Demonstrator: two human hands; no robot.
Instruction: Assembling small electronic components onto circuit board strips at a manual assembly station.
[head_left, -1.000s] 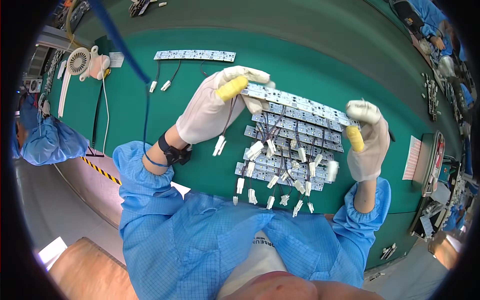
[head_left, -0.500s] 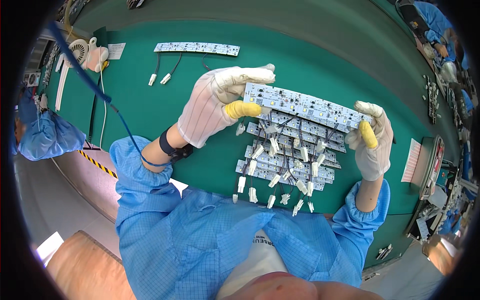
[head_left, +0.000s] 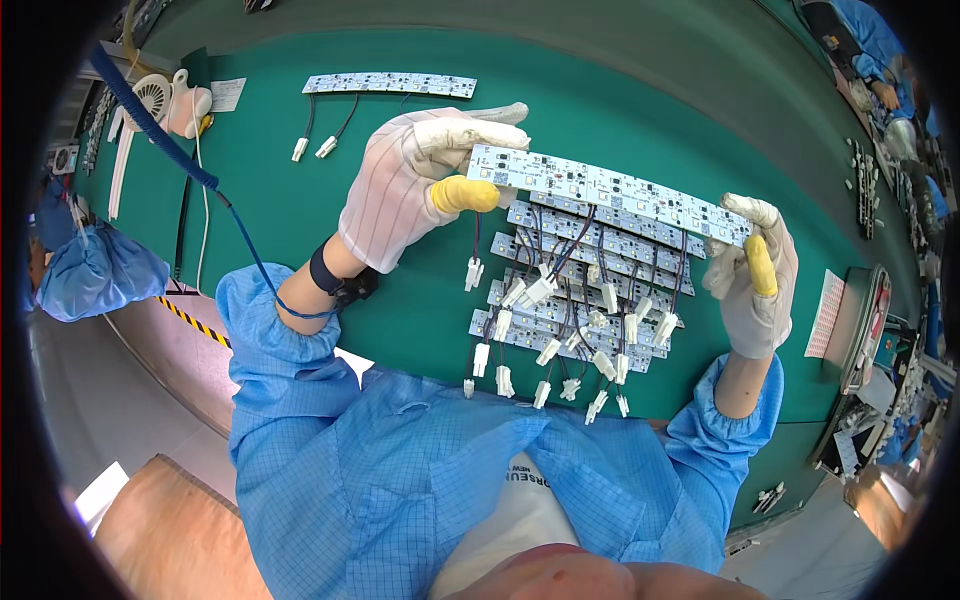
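Note:
Between my two gloved hands is a long white LED circuit board (head_left: 610,192), tilted down to the right. My left hand (head_left: 430,180) pinches its left end, yellow-tipped thumb in front and fingers behind. At the other end, my right hand (head_left: 755,265) grips it the same way. Dark wires with white plugs hang below it, one white connector (head_left: 474,273) near my left thumb. Under and nearer than the held board lies a staggered stack of similar LED boards (head_left: 580,322), their wires and white connectors (head_left: 548,352) spread over them.
Farther back on the green table (head_left: 420,330), a separate LED board (head_left: 390,85) lies with two plugs trailing. A small fan (head_left: 152,100) stands at the far left. A blue cord (head_left: 150,115) runs to my left wrist. Stacked trays (head_left: 862,330) sit at the right; people work at both sides.
The held board has tilted further, its left end moving up and left and its right end slightly right. Both hands moved with it, keeping their grip, and its hanging connectors shifted.

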